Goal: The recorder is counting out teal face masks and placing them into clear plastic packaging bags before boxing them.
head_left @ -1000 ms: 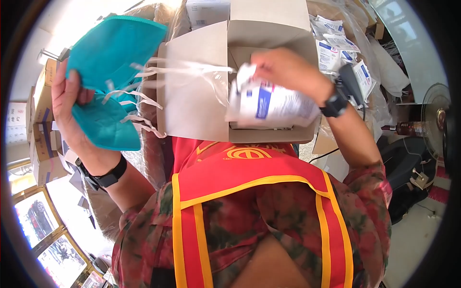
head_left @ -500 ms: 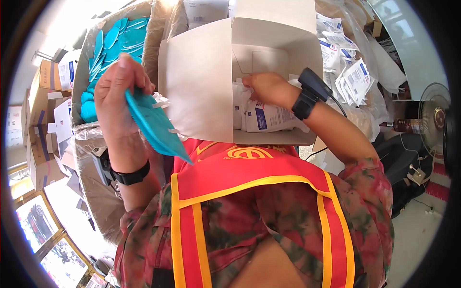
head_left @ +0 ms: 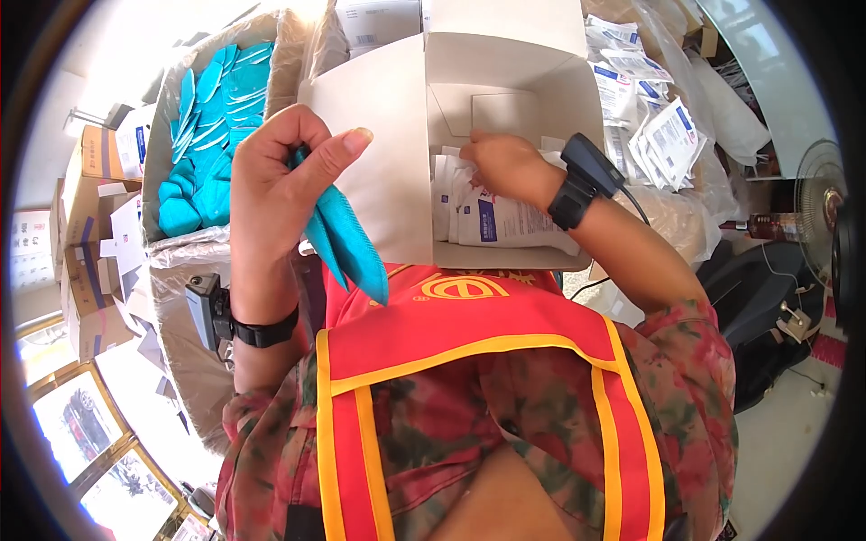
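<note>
Left hand (head_left: 280, 194) pinches a folded teal mask (head_left: 347, 243); right hand (head_left: 505, 162) presses white packets (head_left: 505, 221) inside the open carton (head_left: 397, 135)

**A crowded, sunlit storeroom**

Strong daylight washes in from the upper left. Stacked cardboard cartons (head_left: 90, 261) line the left side — framed windows (head_left: 86, 433) show below them. At the right edge stands an electric fan (head_left: 823, 225) beside a small brown bottle (head_left: 767, 225). A dark bag (head_left: 767, 316) lies on the pale floor (head_left: 776, 451) — a cable runs across it.
</note>
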A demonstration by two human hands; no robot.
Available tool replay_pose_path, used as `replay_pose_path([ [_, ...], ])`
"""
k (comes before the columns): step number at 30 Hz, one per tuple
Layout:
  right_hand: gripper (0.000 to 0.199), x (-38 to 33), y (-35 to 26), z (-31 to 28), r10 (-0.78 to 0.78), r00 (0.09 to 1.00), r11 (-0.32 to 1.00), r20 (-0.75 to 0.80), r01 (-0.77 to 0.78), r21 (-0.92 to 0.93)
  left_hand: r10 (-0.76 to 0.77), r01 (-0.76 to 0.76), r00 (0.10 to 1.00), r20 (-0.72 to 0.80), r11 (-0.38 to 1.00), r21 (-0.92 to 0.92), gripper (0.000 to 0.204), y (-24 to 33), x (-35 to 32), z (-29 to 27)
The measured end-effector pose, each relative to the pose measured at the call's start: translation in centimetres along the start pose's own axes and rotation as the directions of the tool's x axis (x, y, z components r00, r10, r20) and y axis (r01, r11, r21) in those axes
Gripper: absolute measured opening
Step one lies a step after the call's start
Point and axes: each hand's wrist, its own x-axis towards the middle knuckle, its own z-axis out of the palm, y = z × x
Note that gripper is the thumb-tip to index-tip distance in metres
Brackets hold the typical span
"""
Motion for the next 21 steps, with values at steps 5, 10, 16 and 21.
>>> replay_pose_path([
  [5, 0.017, -2.6, -1.1, -2.6, 0.038, 0.991, 0.965, -0.129, -0.003, 0.263, -0.037, 0.032, 0.997, 0.064, 0.997, 0.073, 0.026, 0.1, 0.2, 0.8],
  [10, 0.012, -6.9, -3.3, -7.7, -0.108, 0.906, 0.952, -0.41, 0.213, 0.22, 0.102, -0.213, 0.948, 0.3, 0.905, 0.367, 0.022, 0.0, 0.5, 4.3],
  [16, 0.016, -10.4, -4.3, -10.8, -0.143, 0.848, 0.955, -0.51, 0.255, 0.155, 0.112, -0.295, 0.856, 0.505, 0.908, 0.298, 0.017, 1.8, 1.4, 5.9],
  [21, 0.013, -10.8, -3.6, -11.1, -0.178, 0.752, 0.934, -0.634, 0.332, 0.132, 0.24, -0.366, 0.875, 0.421, 0.896, 0.251, 0.01, 3.5, 1.0, 7.6],
])
